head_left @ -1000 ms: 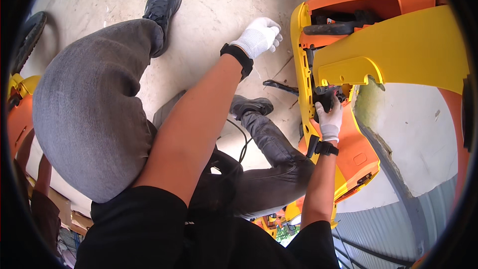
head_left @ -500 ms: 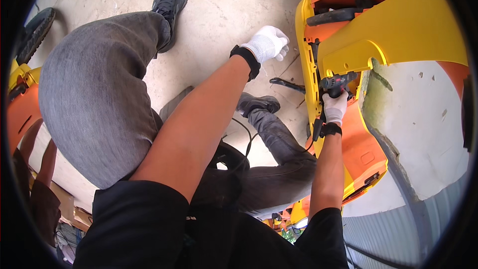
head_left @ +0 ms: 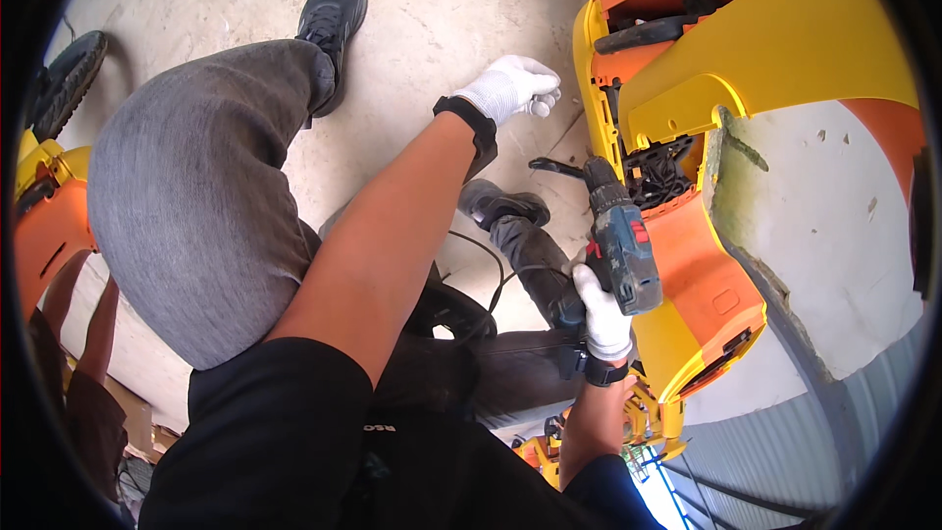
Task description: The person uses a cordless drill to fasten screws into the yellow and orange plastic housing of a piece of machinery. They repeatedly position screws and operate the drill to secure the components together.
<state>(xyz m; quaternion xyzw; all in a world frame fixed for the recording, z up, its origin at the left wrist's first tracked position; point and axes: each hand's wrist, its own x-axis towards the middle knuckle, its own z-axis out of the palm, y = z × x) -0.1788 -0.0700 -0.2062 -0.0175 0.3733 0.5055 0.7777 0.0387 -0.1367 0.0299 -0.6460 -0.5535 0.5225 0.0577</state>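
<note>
My right hand (head_left: 603, 319), in a white glove, grips the handle of a blue and black power drill (head_left: 623, 250) with red parts. The drill's chuck points away from me, beside the yellow and orange plastic body (head_left: 697, 265). An opening in that body shows black cables (head_left: 662, 172) bunched inside. My left hand (head_left: 510, 90), also gloved in white, hangs above the floor to the left of the body. Its fingers are curled with thumb and fingertips together; whatever they may hold is too small to make out.
A dark bar-like piece (head_left: 559, 167) lies by the body's left edge. Thin black cable (head_left: 498, 280) loops near my leg. Another person's arm (head_left: 93, 334) shows at far left, by another orange and yellow body (head_left: 54, 226). White panel (head_left: 814, 236) stands at right.
My right hand has drawn the drill out of the body's opening and back toward me, uncovering the cables inside. My left hand has shifted slightly left, its fingers still curled.
</note>
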